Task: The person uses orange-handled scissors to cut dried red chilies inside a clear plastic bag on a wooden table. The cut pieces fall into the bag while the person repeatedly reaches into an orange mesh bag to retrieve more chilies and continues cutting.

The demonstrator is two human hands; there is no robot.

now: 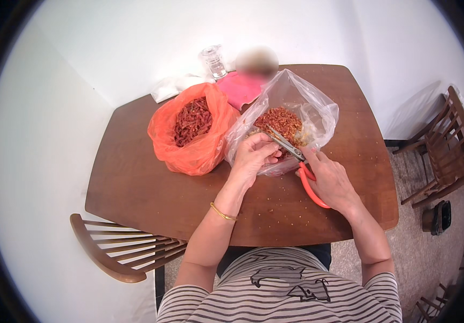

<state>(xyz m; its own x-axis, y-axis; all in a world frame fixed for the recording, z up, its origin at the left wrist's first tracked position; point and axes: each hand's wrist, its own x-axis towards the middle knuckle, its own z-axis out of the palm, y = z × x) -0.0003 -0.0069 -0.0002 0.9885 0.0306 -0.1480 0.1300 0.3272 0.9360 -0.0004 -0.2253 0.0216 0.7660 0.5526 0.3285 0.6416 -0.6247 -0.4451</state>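
Note:
My right hand (pixel 329 177) grips a pair of scissors (pixel 308 183) by its red handles. The grey blades point away to the left, over an open clear plastic bag (pixel 318 116) that holds chopped dried red chilies (pixel 281 121). At the bag's near side my left hand (pixel 255 156) is closed in a pinch beside the blades. Whatever its fingertips hold is too small and covered to make out. Left of it stands an open orange plastic bag (pixel 162 129) with whole dried red chilies (pixel 193 123) inside.
Both bags stand on a brown wooden table (pixel 129 177) dotted with small crumbs. At its far edge are a glass jar (pixel 214 62), a pink cloth (pixel 240 89), white plastic (pixel 175 86) and a blurred thing. Wooden chairs (pixel 119 247) stand at the left front and far right.

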